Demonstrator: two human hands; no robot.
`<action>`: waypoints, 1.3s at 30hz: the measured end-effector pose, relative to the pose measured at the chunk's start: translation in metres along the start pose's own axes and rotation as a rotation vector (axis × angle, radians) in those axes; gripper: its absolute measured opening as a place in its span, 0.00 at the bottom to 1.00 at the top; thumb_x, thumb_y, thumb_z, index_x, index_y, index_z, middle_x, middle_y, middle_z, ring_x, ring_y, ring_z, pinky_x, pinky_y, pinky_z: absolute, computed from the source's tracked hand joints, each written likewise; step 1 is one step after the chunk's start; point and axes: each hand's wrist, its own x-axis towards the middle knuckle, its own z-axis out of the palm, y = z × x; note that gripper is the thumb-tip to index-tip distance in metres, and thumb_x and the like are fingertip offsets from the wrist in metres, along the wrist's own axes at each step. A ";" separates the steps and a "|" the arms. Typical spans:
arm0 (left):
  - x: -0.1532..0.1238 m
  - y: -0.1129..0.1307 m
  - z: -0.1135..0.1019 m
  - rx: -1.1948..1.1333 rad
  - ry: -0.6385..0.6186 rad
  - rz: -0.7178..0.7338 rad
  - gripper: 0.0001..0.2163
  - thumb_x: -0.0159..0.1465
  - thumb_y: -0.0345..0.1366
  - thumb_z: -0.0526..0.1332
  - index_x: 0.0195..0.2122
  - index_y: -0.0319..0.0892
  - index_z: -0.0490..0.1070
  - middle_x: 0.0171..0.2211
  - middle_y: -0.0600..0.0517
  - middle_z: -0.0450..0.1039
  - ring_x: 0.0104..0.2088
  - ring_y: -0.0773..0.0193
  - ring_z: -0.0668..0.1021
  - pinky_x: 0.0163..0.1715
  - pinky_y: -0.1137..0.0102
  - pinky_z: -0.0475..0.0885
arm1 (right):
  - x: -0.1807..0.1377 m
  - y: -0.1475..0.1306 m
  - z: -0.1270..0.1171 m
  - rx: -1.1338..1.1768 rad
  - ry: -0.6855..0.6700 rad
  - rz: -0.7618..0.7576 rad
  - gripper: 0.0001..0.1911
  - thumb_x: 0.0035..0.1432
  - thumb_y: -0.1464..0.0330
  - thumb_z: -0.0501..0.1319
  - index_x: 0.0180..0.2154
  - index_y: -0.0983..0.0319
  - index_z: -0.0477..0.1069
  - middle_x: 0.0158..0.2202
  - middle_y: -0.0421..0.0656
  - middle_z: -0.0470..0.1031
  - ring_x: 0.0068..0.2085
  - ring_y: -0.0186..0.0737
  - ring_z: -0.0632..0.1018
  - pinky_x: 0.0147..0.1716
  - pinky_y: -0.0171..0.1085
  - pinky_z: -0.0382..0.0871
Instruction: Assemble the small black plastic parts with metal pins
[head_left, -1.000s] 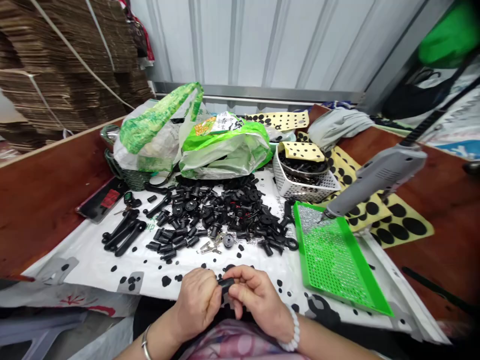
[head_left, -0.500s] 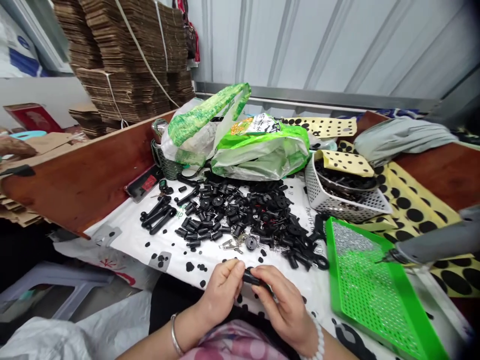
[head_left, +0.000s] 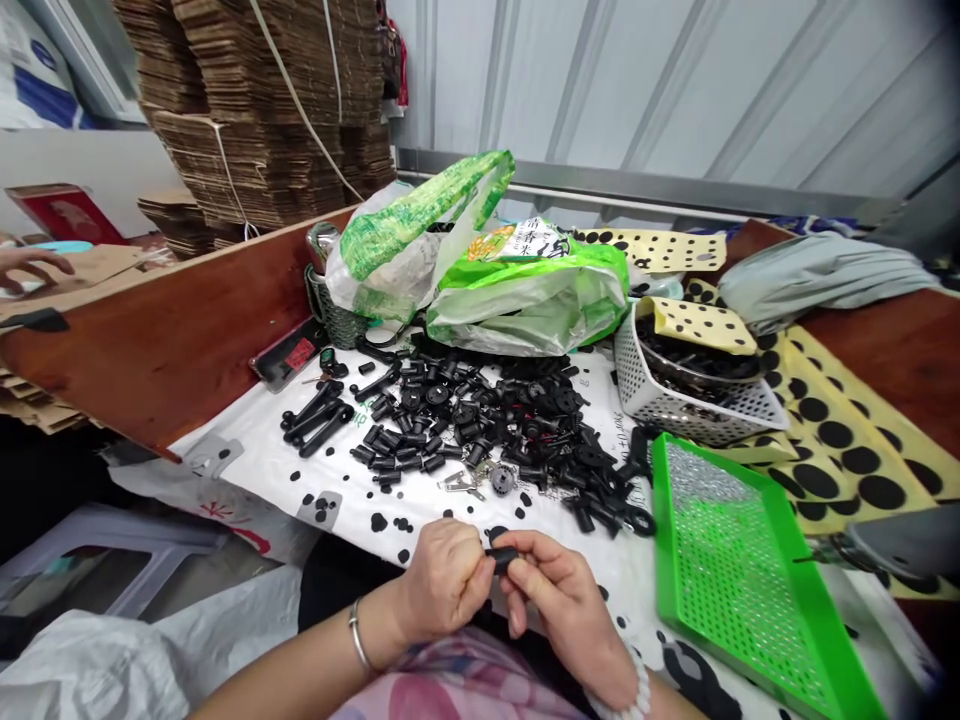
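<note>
My left hand (head_left: 444, 580) and my right hand (head_left: 559, 600) meet near the table's front edge, both pinching one small black plastic part (head_left: 501, 558) between their fingertips. A silver bangle sits on my left wrist and a white bead bracelet on my right. Just beyond my hands lies a heap of black plastic parts (head_left: 480, 420) on a white sheet (head_left: 247, 470) dotted with black spots.
A green perforated tray (head_left: 742, 590) lies to the right, with a grey power tool (head_left: 892, 545) past it. A white basket (head_left: 690, 400) of parts, green bags (head_left: 525, 290), yellow sticker sheets (head_left: 840, 430) and stacked cardboard (head_left: 247, 130) stand behind. Another person's hand (head_left: 30, 265) shows far left.
The view has swung left and slightly down. My hands still hold the black part together, and my fingers have shifted on it. The grey tool has slid toward the right edge.
</note>
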 end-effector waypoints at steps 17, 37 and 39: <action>0.011 -0.011 -0.021 -0.173 -0.028 -0.184 0.10 0.62 0.37 0.57 0.44 0.41 0.66 0.37 0.45 0.71 0.37 0.62 0.74 0.37 0.68 0.71 | 0.027 -0.004 0.015 0.241 0.027 0.103 0.16 0.54 0.57 0.62 0.35 0.64 0.72 0.18 0.36 0.69 0.14 0.25 0.67 0.15 0.26 0.63; 0.044 -0.113 -0.091 0.519 0.164 -0.316 0.09 0.61 0.40 0.58 0.39 0.43 0.71 0.38 0.48 0.74 0.41 0.59 0.75 0.54 0.57 0.56 | 0.031 -0.082 -0.035 -0.423 0.106 -0.211 0.14 0.59 0.61 0.55 0.42 0.62 0.71 0.28 0.41 0.72 0.20 0.28 0.69 0.19 0.30 0.64; 0.061 -0.109 -0.089 0.492 0.152 -0.261 0.08 0.61 0.39 0.58 0.38 0.44 0.71 0.38 0.48 0.74 0.41 0.59 0.75 0.55 0.56 0.56 | 0.052 -0.103 -0.048 -0.654 0.151 -0.264 0.15 0.61 0.62 0.52 0.42 0.63 0.71 0.29 0.42 0.74 0.20 0.29 0.70 0.20 0.30 0.65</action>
